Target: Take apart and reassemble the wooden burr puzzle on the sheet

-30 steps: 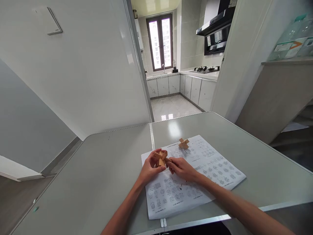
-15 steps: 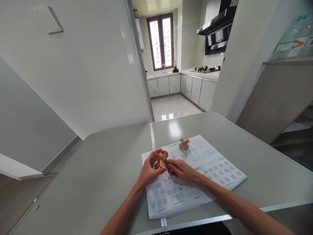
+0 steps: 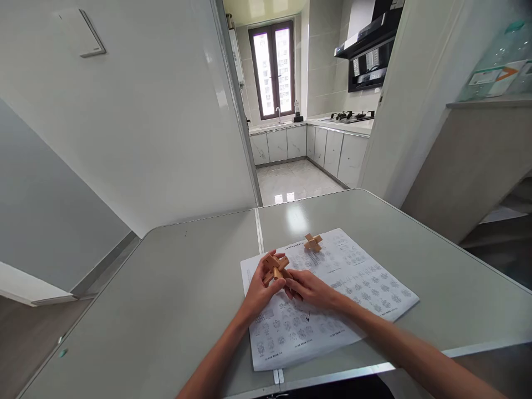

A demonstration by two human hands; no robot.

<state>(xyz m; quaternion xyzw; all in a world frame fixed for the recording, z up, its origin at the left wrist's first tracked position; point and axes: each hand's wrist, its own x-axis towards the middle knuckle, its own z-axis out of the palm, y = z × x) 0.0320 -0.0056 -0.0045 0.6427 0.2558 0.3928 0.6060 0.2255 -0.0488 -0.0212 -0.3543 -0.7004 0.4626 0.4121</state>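
Both hands hold a wooden interlocking puzzle (image 3: pixel 277 267) made of crossed pieces, above the printed sheet. My left hand (image 3: pixel 261 287) wraps round its left side, thumb at the front. My right hand (image 3: pixel 306 287) pinches its lower right side with thumb and fingers; some of those fingertips are hidden. A second, smaller wooden cross puzzle (image 3: pixel 313 243) rests on the top edge of the instruction sheet (image 3: pixel 332 327), apart from both hands. Rows of small line diagrams cover the sheet, which lies under my hands and right forearm.
The pale grey-green table (image 3: pixel 166 310) has a metal seam running front to back. A white wall (image 3: pixel 166 111) stands behind its left part. Past the far edge, a doorway shows a kitchen floor (image 3: pixel 291 180). Large plastic bottles (image 3: pixel 494 69) stand on a ledge at right.
The held puzzle has turned and tilted slightly between my hands, showing a different side. My left hand has shifted a little with it. The second puzzle and sheet stay put.
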